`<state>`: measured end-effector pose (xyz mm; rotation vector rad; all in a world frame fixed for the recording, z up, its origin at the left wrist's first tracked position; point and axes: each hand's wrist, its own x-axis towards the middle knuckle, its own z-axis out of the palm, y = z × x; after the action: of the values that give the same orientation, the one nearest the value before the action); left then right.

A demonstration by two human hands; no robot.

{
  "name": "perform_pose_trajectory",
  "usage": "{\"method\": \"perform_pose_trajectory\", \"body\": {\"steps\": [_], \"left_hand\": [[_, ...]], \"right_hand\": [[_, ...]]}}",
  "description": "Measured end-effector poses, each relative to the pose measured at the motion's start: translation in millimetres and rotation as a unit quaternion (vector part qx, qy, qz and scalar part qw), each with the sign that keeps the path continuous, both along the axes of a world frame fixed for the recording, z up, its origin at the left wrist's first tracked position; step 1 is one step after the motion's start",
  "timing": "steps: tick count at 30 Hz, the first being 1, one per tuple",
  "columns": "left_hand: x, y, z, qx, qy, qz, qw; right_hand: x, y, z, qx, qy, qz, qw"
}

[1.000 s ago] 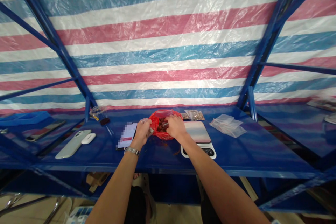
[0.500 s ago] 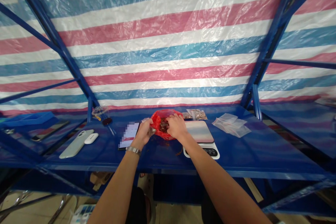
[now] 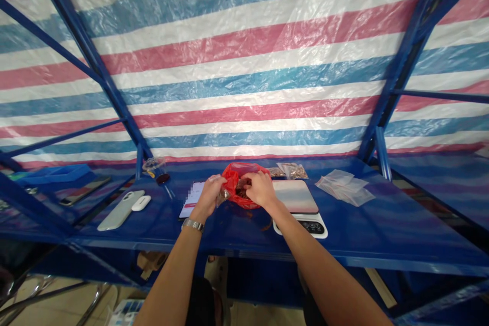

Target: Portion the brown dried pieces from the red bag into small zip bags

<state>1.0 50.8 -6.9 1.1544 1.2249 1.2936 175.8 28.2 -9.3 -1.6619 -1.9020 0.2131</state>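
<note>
An open red plastic bag stands on the blue table, with loose brown dried pieces inside it. My left hand is closed at the bag's left side, pinching a small clear plastic bag with some brown matter in it. Whether those fingers also grip the red rim, I cannot tell. From the right, my right hand reaches into the red bag, its fingers curled together on the brown pieces. A kitchen scale is close beside my right wrist.
Two filled clear bags lie behind the scale, and several flat zip bags are to its right. Left of my hands are a phone with a lit screen, a pale phone, a white case and a clear cup.
The fingers of my right hand have drawn together around brown pieces inside the red bag. My left hand stays at the bag's left side. The whole view has shifted slightly.
</note>
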Motion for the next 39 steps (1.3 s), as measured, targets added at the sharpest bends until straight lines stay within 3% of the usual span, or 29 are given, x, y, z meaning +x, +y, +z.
{"method": "perform_pose_trajectory", "body": {"steps": [4,9,11,13,16,18,22,26,29,34,39], "left_hand": [[-12.9,0.9,10.2,0.053,0.017,0.087,0.995],[-15.1,-3.5,24.4,0.154,0.041,0.196,0.968],[-6.4,-8.9,25.8,0.225,0.074,0.177,0.955],[5.6,-14.6,23.0,0.265,0.111,0.096,0.953],[21.8,-19.3,13.7,0.279,0.181,-0.048,0.942],[28.2,-18.1,7.1,0.271,0.245,-0.078,0.927],[33.4,-8.4,-1.4,0.209,0.313,-0.066,0.924],[39.7,-0.8,-3.0,0.188,0.304,-0.069,0.931],[45.5,-0.9,-1.5,0.196,0.288,-0.079,0.934],[49.5,-1.4,-1.8,0.213,0.259,-0.087,0.938],[44.9,5.1,-7.0,0.225,0.219,-0.071,0.947]], "right_hand": [[4.1,4.3,-2.2,0.019,0.027,-0.014,0.999],[10.3,8.0,-8.8,0.026,0.121,-0.017,0.992],[13.2,10.3,-11.4,0.041,0.178,-0.015,0.983],[16.5,13.6,-13.3,0.057,0.232,-0.012,0.971],[21.5,19.5,-13.9,0.092,0.314,-0.005,0.945],[24.1,21.9,-11.6,0.118,0.346,-0.005,0.931],[25.3,14.8,1.9,0.144,0.306,-0.003,0.941],[19.7,-5.4,23.2,0.142,0.15,0.009,0.978],[16.2,-17.4,36.4,0.169,0.058,0.035,0.983],[18.4,-20.9,44.6,0.195,0.029,0.089,0.976],[17.4,-20.6,45.7,0.221,0.049,0.056,0.972]]}}
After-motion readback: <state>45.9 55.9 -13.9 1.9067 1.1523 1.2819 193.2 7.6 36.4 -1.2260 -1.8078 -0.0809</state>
